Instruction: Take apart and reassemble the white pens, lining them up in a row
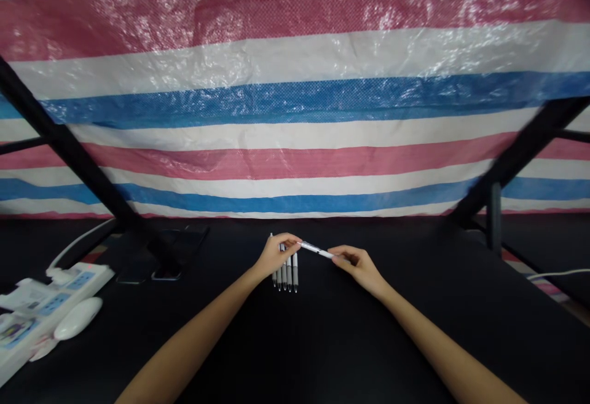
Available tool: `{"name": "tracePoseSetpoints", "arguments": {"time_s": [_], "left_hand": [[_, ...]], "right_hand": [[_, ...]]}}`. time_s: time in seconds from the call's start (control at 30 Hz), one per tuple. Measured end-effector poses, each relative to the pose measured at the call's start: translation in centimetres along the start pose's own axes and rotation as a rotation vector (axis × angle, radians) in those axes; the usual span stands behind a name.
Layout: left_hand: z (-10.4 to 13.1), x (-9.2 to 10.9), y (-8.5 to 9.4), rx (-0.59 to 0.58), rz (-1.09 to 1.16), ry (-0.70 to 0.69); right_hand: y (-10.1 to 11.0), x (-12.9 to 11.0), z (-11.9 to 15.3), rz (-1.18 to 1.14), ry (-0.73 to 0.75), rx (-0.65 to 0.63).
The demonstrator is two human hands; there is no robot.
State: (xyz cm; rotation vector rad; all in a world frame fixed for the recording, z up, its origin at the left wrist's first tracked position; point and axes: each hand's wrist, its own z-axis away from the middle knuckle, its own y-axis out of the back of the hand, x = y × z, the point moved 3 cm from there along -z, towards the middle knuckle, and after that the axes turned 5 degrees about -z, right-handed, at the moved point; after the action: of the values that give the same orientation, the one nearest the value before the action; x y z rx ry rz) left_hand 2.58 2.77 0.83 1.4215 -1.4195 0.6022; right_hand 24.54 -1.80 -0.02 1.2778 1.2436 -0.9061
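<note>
A white pen (317, 249) with a clear section and a silver clip is stretched between my two hands, above the black table. The fingertips of my left hand (276, 253) pinch its left end. At the other end, the thumb and fingers of my right hand (358, 264) are closed on the white part. Several grey-and-white pens (284, 276) lie side by side in a row on the table, tips toward me. My left hand is over their upper ends and hides part of them.
On the left, a white power strip (69, 296) with plugs lies beside a white computer mouse (78, 318). Dark phone-like devices (165, 273) rest near the black left frame bar (99, 173). Another black bar (502, 170) slants at right. A striped plastic sheet (295, 164) hangs behind the black table (415, 342).
</note>
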Motion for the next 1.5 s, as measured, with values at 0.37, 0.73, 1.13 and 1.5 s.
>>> {"name": "tracePoseSetpoints", "arguments": {"time_s": [0.37,0.73,1.13,1.5], "left_hand": [[-0.1,0.0,1.1,0.151,-0.040,0.047],[-0.4,-0.1,0.8,0.096,-0.051,-0.022],[-0.2,0.5,0.4,0.028,-0.051,-0.087],[-0.1,0.4,0.2,-0.008,-0.030,-0.048]], "right_hand": [[0.3,0.0,-0.2,-0.137,-0.051,0.027],[0.7,0.8,-0.3,-0.118,-0.061,0.095],[1.3,0.4,-0.4,-0.181,-0.038,0.188],[1.3,0.4,-0.5,-0.200,-0.046,0.162]]}}
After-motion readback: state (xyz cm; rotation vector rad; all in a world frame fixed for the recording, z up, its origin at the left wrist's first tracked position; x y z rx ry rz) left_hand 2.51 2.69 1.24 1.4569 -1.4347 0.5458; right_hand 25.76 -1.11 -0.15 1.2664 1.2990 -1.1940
